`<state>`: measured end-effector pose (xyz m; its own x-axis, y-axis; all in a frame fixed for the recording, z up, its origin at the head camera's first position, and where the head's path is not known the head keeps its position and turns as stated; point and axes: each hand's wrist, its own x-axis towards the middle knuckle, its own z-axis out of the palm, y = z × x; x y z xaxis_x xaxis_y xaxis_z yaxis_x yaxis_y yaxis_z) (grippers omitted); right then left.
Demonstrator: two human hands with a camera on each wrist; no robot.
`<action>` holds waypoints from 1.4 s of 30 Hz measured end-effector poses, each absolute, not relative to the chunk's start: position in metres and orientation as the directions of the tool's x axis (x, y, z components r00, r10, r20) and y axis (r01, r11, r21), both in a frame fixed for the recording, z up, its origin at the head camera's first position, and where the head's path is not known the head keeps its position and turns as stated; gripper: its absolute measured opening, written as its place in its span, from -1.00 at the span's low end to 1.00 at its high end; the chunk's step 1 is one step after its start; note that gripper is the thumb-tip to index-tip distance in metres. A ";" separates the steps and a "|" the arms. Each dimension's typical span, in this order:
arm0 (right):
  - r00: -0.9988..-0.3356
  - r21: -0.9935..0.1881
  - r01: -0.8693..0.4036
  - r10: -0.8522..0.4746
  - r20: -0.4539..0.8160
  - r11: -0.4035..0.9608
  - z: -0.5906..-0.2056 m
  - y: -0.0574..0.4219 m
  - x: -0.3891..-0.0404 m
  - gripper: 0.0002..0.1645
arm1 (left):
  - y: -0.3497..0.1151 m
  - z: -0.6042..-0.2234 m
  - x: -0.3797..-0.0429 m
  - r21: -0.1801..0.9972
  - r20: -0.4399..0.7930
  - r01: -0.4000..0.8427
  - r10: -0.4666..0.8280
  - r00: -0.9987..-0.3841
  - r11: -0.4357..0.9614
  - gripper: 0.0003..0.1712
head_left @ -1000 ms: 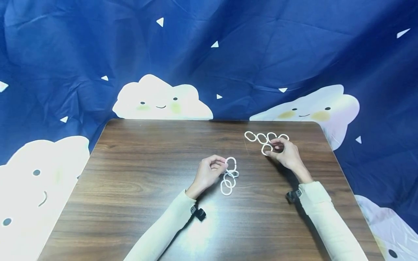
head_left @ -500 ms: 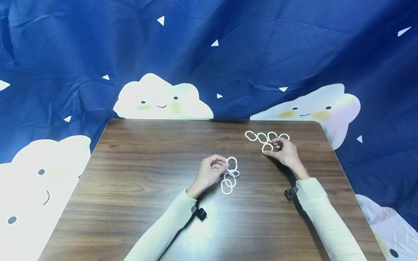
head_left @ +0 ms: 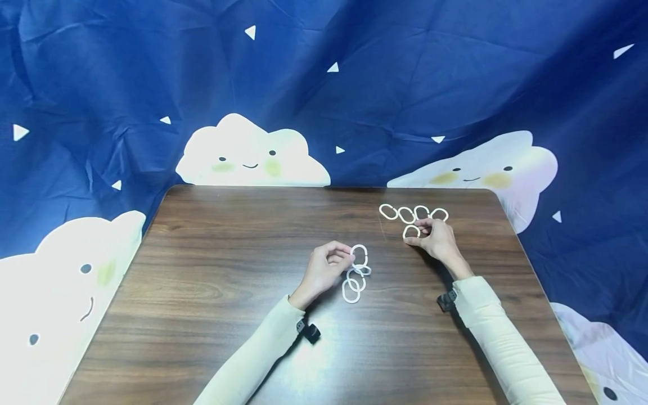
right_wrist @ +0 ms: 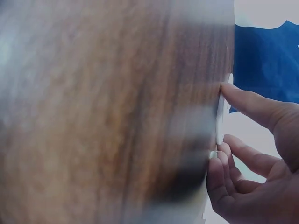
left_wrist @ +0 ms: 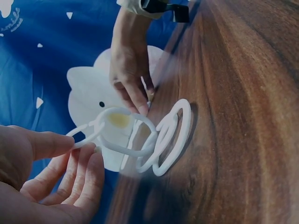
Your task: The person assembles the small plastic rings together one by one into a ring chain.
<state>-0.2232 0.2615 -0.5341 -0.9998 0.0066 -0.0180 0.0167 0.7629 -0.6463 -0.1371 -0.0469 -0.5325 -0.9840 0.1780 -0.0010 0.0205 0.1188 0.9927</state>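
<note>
Cloud-printed blue cloth [head_left: 395,95] behind a brown wooden table [head_left: 228,242]

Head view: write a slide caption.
Left hand holds a chain of white links; right hand pinches a single link at a wooden table.

Bright head view: we've got white glare burning on worktop [head_left: 243,247], dark shadows hugging sleeves [head_left: 253,351]. Left wrist, we're dimmer, bluish. Right wrist, we see grain smearing, heavy blur across foreground, dark smudge near crisper fingers [right_wrist: 252,155].
</note>
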 end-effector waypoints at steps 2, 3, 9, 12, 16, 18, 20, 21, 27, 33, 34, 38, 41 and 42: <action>-0.999 -0.641 0.027 0.008 -0.032 0.767 -0.532 0.260 -0.223 -0.31 | -0.047 -0.533 -0.137 0.992 -0.002 0.019 0.175 -0.984 0.121 -0.75; -0.999 -0.638 0.032 0.008 -0.040 0.769 -0.531 0.260 -0.222 -0.31 | -0.047 -0.533 -0.137 0.992 -0.002 0.019 0.175 -0.985 0.122 -0.75; -0.999 -0.635 0.015 -0.017 -0.045 0.773 -0.528 0.259 -0.221 -0.32 | -0.046 -0.535 -0.136 0.994 -0.004 0.015 0.171 -0.985 0.109 -0.76; -0.999 -0.654 0.011 -0.024 -0.044 0.756 -0.530 0.259 -0.219 -0.29 | -0.046 -0.535 -0.136 0.994 0.003 0.022 0.175 -0.985 0.104 -0.76; -0.997 -0.671 0.015 -0.035 -0.062 0.742 -0.532 0.259 -0.217 -0.21 | -0.046 -0.535 -0.135 0.995 0.006 0.024 0.180 -0.984 0.098 -0.76; -0.997 -0.678 0.013 -0.039 -0.060 0.735 -0.532 0.259 -0.217 -0.24 | -0.047 -0.534 -0.135 0.995 0.006 0.023 0.176 -0.984 0.095 -0.77; -0.998 -0.686 0.006 -0.038 -0.050 0.728 -0.533 0.260 -0.216 -0.33 | -0.047 -0.534 -0.135 0.996 0.003 0.019 0.170 -0.985 0.092 -0.77; -0.998 -0.691 0.002 -0.040 -0.045 0.723 -0.533 0.260 -0.215 -0.39 | -0.047 -0.534 -0.136 0.996 0.000 0.016 0.168 -0.986 0.090 -0.77; -0.997 -0.742 -0.010 -0.066 -0.047 0.670 -0.534 0.262 -0.209 -0.70 | -0.046 -0.534 -0.138 0.996 -0.003 0.012 0.166 -0.986 0.087 -0.77; -0.993 -0.776 -0.005 -0.093 -0.069 0.631 -0.534 0.256 -0.200 -0.74 | -0.046 -0.535 -0.138 0.998 -0.002 0.009 0.171 -0.985 0.060 -0.77; -0.993 -0.780 -0.013 -0.100 -0.064 0.626 -0.534 0.255 -0.199 -0.75 | -0.046 -0.536 -0.138 0.998 -0.002 0.008 0.171 -0.985 0.059 -0.77; -0.992 -0.790 -0.042 -0.119 -0.039 0.612 -0.531 0.249 -0.193 -0.78 | -0.047 -0.536 -0.138 0.999 0.001 0.010 0.167 -0.986 0.052 -0.77; -0.992 -0.788 -0.066 -0.126 -0.015 0.612 -0.529 0.243 -0.188 -0.80 | -0.047 -0.536 -0.138 0.999 -0.001 0.007 0.164 -0.986 0.050 -0.78; -0.991 -0.786 -0.078 -0.134 -0.006 0.614 -0.528 0.241 -0.187 -0.80 | -0.047 -0.536 -0.138 0.999 -0.004 0.004 0.165 -0.986 0.050 -0.78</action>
<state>-0.1873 0.2408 -0.5282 -0.9910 -0.1340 -0.0058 -0.0783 0.6136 -0.7857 -0.1376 -0.0471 -0.5361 -0.9863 0.1647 -0.0042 0.0040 0.0496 0.9988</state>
